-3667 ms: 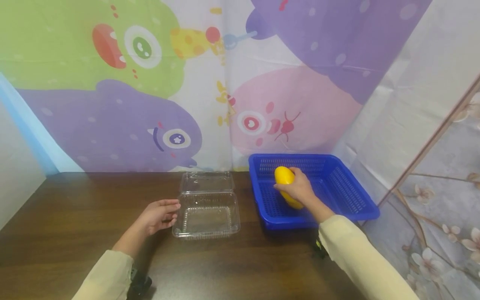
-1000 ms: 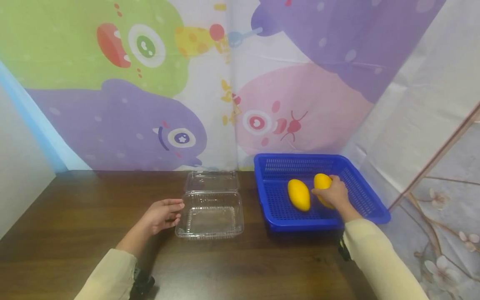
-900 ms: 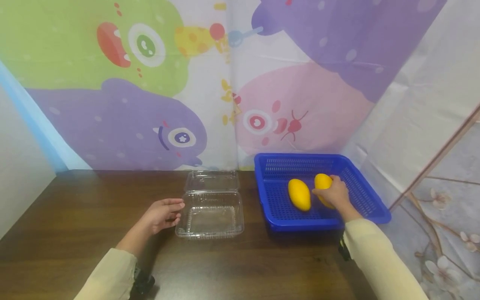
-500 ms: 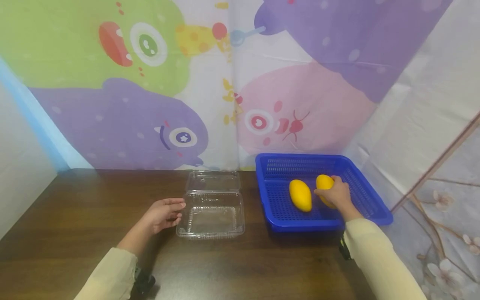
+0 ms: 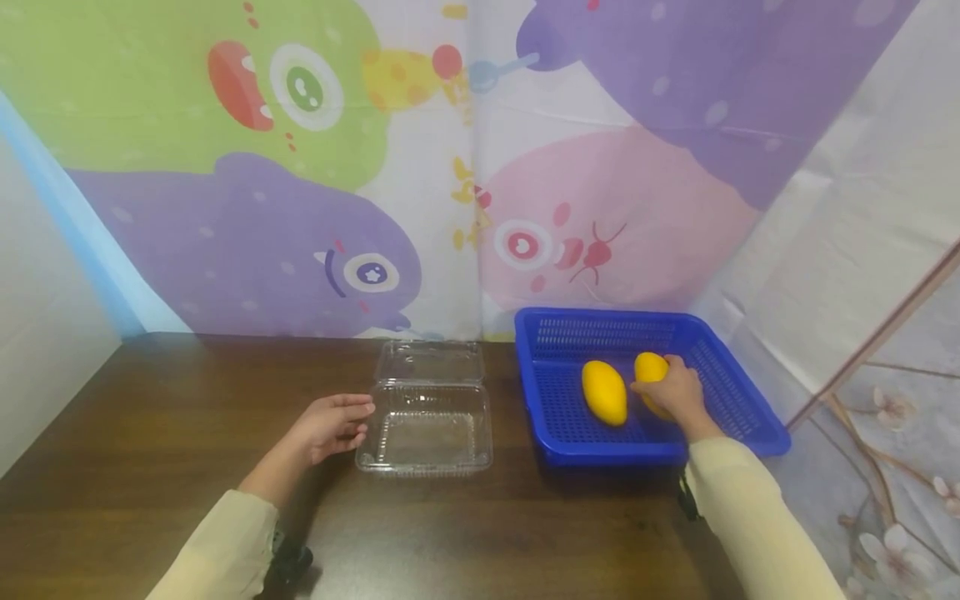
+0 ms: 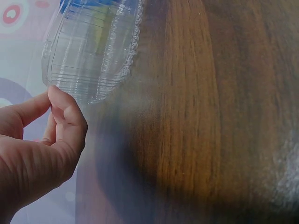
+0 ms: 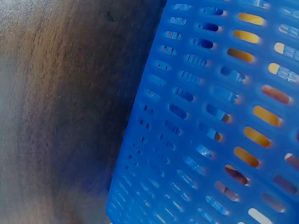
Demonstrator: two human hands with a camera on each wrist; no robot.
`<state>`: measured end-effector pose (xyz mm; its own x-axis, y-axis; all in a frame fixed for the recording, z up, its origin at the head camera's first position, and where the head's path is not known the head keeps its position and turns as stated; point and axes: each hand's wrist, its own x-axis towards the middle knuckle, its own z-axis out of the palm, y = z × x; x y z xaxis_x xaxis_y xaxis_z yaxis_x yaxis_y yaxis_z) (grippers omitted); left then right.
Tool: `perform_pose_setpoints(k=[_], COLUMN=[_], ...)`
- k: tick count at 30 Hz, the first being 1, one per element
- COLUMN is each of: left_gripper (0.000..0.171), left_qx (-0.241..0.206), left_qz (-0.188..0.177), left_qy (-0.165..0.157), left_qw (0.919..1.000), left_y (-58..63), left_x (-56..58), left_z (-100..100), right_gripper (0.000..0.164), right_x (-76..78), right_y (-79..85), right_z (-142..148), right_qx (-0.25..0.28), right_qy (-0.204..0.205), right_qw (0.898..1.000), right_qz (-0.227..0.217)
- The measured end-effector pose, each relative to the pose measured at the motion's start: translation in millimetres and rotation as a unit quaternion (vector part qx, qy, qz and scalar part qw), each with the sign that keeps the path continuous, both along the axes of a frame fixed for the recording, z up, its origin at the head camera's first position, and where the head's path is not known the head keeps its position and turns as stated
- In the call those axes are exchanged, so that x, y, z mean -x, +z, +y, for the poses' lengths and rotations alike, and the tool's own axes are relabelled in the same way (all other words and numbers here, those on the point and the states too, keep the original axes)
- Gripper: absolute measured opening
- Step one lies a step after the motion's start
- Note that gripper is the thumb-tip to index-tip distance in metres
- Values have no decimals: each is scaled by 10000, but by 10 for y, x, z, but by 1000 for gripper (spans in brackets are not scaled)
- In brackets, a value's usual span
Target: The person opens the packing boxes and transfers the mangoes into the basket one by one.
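Note:
In the head view my left hand (image 5: 330, 427) pinches the left rim of a clear plastic clamshell box (image 5: 431, 437), whose lid (image 5: 429, 363) lies folded back toward the wall. The left wrist view shows thumb and forefinger (image 6: 63, 103) meeting at the box's (image 6: 93, 51) rim. Inside the blue basket (image 5: 622, 454), my right hand (image 5: 677, 390) grips a yellow mango (image 5: 651, 367), thumb on its left side. Another mango (image 5: 604, 392) lies just to its left on the basket floor. Seen from the right wrist, the slotted basket wall (image 7: 187, 121) hides most of hand and fruit.
A brown wooden table (image 5: 420, 533) carries the box and the basket side by side, a narrow gap between them. Behind them hangs a cartoon-print cloth (image 5: 442, 208). A floral panel (image 5: 885, 467) borders the basket's right side.
Since the earliest frame my right hand has moved right and lower within the basket, gripping a mango there; a second mango now shows at its left. My left hand stays at the box rim.

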<state>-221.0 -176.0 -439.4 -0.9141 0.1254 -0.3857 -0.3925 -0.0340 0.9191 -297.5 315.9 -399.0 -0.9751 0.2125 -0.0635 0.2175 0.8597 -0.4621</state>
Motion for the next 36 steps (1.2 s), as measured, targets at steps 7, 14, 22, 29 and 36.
perform_pose_setpoints(k=[7,14,22,29,36], left_gripper=[51,51,50,51,51], left_qx=[-19,4,-22,-23,-10], left_qz=[9,-15,-22,-44,-47], left_qy=[6,21,42,44,36], left_qw=[10000,10000,10000,10000,10000], left_y=[-7,-18,-29,-43,-19], left_x=[6,15,21,24,18], left_z=[0,-3,-2,0,0], right_gripper=[87,88,88,87,86], right_x=[22,44,49,63,85], right_y=[-9,-41,-30,-55,-78], right_z=[9,29,9,-10,-22], right_qx=[-53,-42,-73,-100,-125], right_qy=[67,-3,120,121,172], right_qw=[10000,10000,9999,9998,9996], right_qz=[32,-69,-43,-136,-190])
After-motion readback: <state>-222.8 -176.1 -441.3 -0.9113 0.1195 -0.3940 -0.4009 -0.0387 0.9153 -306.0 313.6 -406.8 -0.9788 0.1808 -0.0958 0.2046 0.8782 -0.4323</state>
